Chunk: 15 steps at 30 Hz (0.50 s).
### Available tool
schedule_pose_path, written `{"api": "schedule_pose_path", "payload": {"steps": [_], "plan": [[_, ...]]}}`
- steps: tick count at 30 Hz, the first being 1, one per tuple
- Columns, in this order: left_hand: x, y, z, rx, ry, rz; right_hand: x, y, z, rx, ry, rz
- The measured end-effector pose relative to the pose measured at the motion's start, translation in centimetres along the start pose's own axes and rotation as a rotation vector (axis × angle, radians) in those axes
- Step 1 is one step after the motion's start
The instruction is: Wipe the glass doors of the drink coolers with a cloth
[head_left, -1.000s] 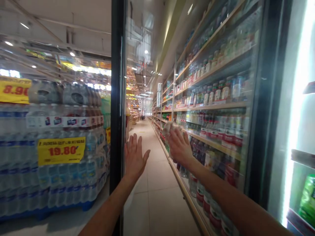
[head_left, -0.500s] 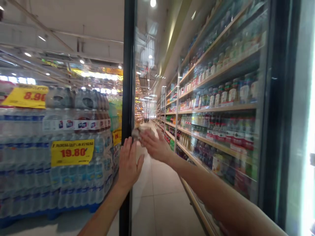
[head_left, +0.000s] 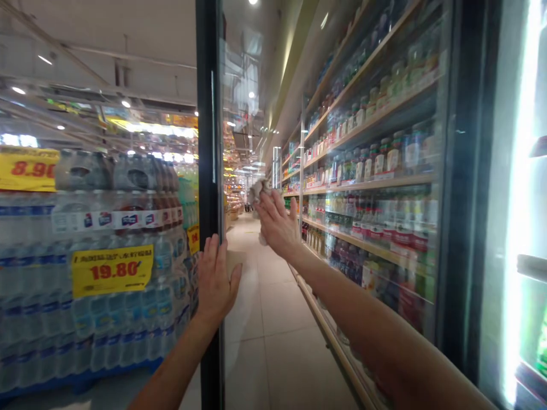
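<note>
A glass door [head_left: 252, 307] with a black frame [head_left: 210, 142] stands swung open before me. My left hand [head_left: 217, 279] lies flat against the frame's edge, fingers pointing up and thumb out to the side, holding nothing. Further right and a little higher, my right hand [head_left: 277, 225] presses a crumpled greyish-white cloth [head_left: 258, 189] against the glass. Its fingers stretch over the cloth, which sticks out beyond the fingertips; the rest of it is hidden under the palm.
Shelves of bottled drinks [head_left: 384, 159] appear in the glass on the right. A lit cooler interior [head_left: 519, 228] is at the far right edge. Shrink-wrapped water bottles [head_left: 123, 347] are stacked on the left, with a yellow price sign [head_left: 111, 270] on them.
My right hand has moved up and slightly right across the glass with the cloth, away from the left hand. The left hand stays on the door frame; the view has shifted a little.
</note>
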<state>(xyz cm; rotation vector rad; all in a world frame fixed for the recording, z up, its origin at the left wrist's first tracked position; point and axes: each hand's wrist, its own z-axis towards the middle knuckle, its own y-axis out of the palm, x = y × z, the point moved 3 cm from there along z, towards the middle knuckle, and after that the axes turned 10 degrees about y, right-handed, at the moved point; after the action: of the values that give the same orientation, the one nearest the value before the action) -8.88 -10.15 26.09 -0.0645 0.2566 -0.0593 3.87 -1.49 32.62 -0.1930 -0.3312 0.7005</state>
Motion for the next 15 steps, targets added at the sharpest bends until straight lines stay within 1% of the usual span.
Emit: {"api": "schedule_pose_path", "payload": {"steps": [1, 2, 4, 5, 6, 7, 9, 10, 11, 12, 14, 15], "plan": [[0.2, 0.3, 0.1, -0.012, -0.008, 0.001, 0.6, -0.3, -0.2, -0.001, 0.021, -0.011], [0.5, 0.5, 0.2, -0.02, -0.011, 0.001, 1.0, -0.4, -0.7, -0.024, -0.037, -0.012], [0.9, 1.0, 0.6, -0.027, 0.003, -0.006, 1.5, -0.5, -2.5, -0.085, -0.232, -0.007], [1.0, 1.2, 0.8, -0.03, 0.016, -0.014, 2.0, -0.6, -3.1, -0.095, -0.278, -0.014], [1.1, 1.5, 1.1, -0.032, 0.031, -0.022, 2.8, -0.9, -3.4, -0.078, -0.255, -0.03], [1.3, 1.7, 1.5, -0.033, 0.042, -0.027, 3.9, -1.3, -3.4, -0.032, -0.163, -0.055], [1.5, 2.4, 2.2, -0.037, 0.057, -0.032, 6.5, -2.4, -2.9, 0.096, 0.112, -0.115], [1.8, 2.9, 2.6, -0.046, 0.06, -0.034, 7.7, -3.0, -2.9, 0.145, 0.211, -0.144], [2.1, 3.3, 3.0, -0.057, 0.06, -0.036, 8.6, -3.5, -3.2, 0.165, 0.242, -0.168], [2.5, 3.8, 3.3, -0.069, 0.056, -0.041, 9.5, -3.8, -3.9, 0.156, 0.204, -0.189], [3.6, 4.7, 3.7, -0.098, 0.055, -0.055, 11.4, -4.6, -6.1, 0.108, 0.063, -0.223], [4.2, 5.1, 3.9, -0.113, 0.057, -0.061, 12.8, -5.1, -7.4, 0.108, 0.046, -0.241]]}}
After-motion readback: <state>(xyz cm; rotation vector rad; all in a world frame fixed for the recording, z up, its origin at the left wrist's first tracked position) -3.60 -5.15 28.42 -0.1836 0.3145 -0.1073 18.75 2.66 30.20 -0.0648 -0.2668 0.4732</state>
